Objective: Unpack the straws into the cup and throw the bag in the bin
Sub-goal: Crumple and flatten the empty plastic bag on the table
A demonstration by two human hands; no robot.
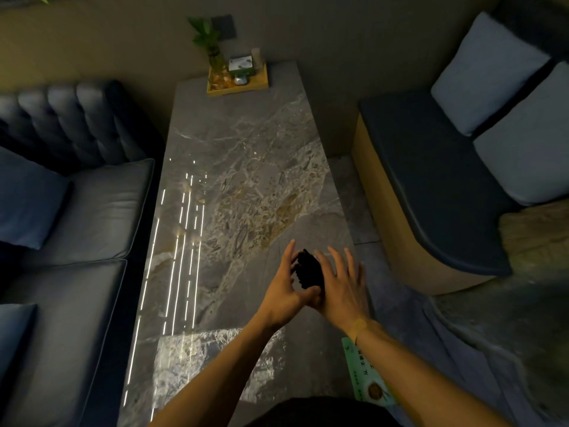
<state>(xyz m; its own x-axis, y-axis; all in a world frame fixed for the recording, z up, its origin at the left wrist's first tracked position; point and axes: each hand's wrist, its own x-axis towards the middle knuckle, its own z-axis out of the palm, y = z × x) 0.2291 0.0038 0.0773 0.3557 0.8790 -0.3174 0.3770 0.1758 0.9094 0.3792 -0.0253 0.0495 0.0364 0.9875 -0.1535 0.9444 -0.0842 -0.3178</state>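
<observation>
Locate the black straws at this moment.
In the head view, the black straws sit bunched between the left hand and right hand, above the marble table's near right part.

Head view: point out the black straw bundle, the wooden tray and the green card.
black straw bundle (309, 271), head view, middle of the dark mass between the hands
wooden tray (238, 89), head view, its front rim
green card (366, 377), head view, its printed face

black straws (309, 271) a dark blob between both palms, cup under them unseen, green card (368, 379) part-covered by forearm, print unreadable
</observation>
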